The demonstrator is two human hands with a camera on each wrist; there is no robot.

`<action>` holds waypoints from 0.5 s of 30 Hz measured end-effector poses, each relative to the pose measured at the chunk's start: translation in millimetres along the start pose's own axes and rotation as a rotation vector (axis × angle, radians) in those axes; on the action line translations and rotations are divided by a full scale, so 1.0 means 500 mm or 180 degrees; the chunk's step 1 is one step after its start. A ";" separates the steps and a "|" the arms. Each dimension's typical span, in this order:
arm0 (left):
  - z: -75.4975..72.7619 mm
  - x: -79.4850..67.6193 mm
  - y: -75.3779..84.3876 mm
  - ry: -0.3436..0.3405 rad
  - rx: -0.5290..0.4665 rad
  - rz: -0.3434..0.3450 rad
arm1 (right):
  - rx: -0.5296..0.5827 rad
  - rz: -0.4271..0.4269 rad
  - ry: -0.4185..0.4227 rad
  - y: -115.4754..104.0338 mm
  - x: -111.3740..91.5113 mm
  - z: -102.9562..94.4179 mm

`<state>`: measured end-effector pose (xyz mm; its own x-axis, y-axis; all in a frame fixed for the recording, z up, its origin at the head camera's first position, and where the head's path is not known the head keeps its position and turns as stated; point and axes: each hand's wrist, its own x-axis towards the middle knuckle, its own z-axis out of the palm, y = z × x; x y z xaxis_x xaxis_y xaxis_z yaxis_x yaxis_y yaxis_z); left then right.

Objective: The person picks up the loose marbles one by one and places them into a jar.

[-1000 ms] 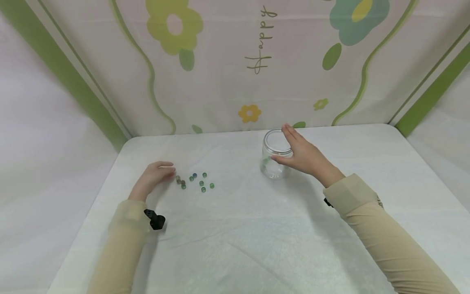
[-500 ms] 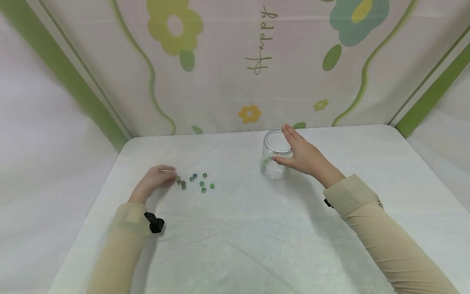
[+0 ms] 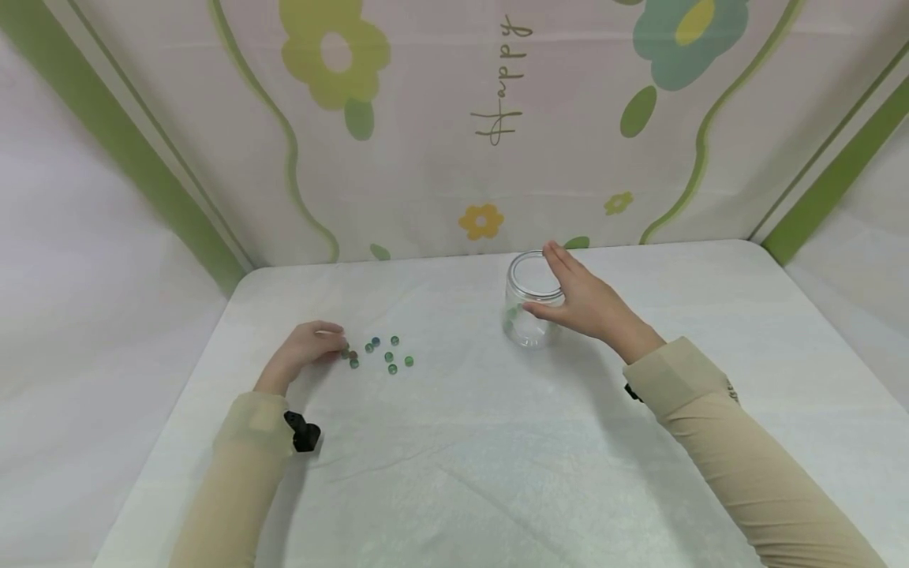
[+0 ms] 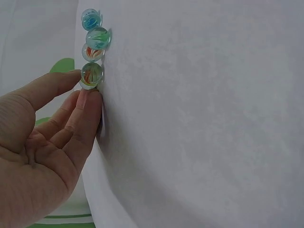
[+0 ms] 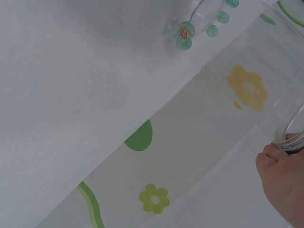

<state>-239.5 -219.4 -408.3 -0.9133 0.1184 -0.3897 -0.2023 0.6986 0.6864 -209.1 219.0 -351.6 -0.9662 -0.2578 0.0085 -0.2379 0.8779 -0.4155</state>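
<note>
In the head view my left hand (image 3: 301,351) is at the left end of a loose group of glass marbles (image 3: 389,356) on the white cloth. Thumb and fingertips meet around a marble with green and orange swirls (image 4: 91,72) in the left wrist view; the fingertips partly cover another just below it. My right hand (image 3: 585,304) holds a clear glass jar (image 3: 525,327) upright by its right side, thumb across the front and fingers along the rim. Several green marbles (image 5: 223,17) and one with an orange swirl (image 5: 185,31) show inside the jar.
The white-covered table (image 3: 454,450) runs back to an upright cloth printed with flowers (image 3: 481,222). White cloth walls (image 3: 71,252) rise at both sides. A small black camera (image 3: 304,432) sits on the left wrist.
My left hand has edged right and its fingertips have closed in on the leftmost marbles, covering part of them. The right hand and jar have stayed in place.
</note>
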 end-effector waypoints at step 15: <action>-0.003 -0.001 -0.003 0.0132 -0.0054 -0.0077 | -0.0025 -0.0007 0.0035 0.001 0.002 0.002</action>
<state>-239.1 -221.5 -408.3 -0.9219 0.0721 -0.3806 -0.2300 0.6888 0.6875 -210.0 218.9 -352.6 -0.9667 -0.2552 0.0195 -0.2407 0.8805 -0.4084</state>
